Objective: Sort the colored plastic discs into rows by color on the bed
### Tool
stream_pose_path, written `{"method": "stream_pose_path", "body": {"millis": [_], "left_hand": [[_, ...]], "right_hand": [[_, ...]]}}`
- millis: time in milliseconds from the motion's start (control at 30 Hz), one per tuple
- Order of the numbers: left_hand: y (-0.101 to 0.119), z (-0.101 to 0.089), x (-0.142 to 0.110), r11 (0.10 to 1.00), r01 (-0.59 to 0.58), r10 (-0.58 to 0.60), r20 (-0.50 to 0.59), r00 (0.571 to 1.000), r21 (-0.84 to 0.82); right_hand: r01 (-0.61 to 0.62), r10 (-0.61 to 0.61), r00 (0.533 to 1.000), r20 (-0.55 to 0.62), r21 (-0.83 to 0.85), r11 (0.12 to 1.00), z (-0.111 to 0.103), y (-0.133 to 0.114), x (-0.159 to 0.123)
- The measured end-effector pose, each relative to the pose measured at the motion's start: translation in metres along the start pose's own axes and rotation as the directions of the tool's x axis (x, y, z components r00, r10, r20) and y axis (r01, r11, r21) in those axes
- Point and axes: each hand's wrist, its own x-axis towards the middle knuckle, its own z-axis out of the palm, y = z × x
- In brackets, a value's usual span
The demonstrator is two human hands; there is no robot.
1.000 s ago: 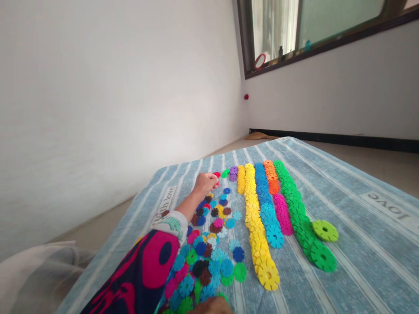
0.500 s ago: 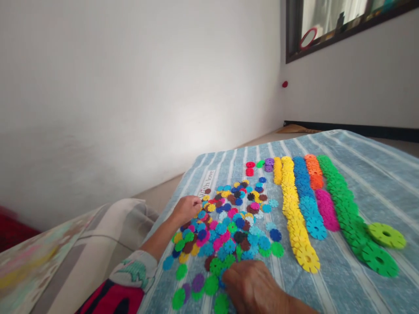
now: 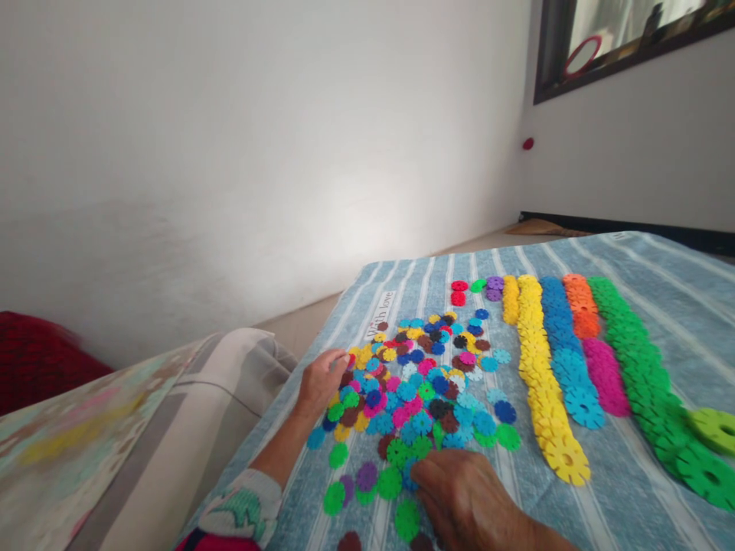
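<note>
**check:** left hand (image 3: 321, 384), what do you see?

**me:** on my feed it sits at the left edge of the loose discs (image 3: 413, 398), curled and half closed, with the back of the hand up. its fingers (image 3: 340, 366) lie among yellow and red discs. i cannot tell whether it has hold of one.

**check:** right hand (image 3: 468, 497)?

**me:** palm down at the near edge of the same spread, only partly open, fingers loosely apart, just beside a blue disc (image 3: 409, 474). the hand covers whatever is under it, so i cannot tell if it holds anything.

**check:** location of the discs?

**me:** the loose ones lie mixed in the middle of the blanket (image 3: 689, 306), mostly blue, pink, yellow, brown and green. a few green and purple ones sit apart on the near side. to the right, sorted rows run near to far: a yellow row (image 3: 543, 383), a blue row (image 3: 568, 360), a pink row (image 3: 605, 376) with an orange row (image 3: 581, 306) beyond it in line, then a green row (image 3: 637, 375). two large green discs (image 3: 712, 474) lie at the near right, touching the green row.

**check:** surroundings?

**me:** a white wall (image 3: 230, 153) on the left, a cushion (image 3: 230, 383) beside the blanket, and a window (image 3: 609, 38) far right.
</note>
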Motion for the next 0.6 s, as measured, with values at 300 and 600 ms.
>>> {"method": "stream_pose_path", "body": {"millis": [300,600], "left_hand": [[0.016,0.019,-0.030,0.997,-0.073,0.069,0.103,0.992,0.032],[0.079,0.056,-0.059,0.923,-0.348,0.314,0.199,0.928,0.165]], "right_hand": [[-0.010,0.010,0.999,0.039,-0.008,1.000,0.000,-0.001,0.001],[0.012,-0.013,1.000,-0.018,-0.036,0.999,0.007,0.004,-0.001]]}}
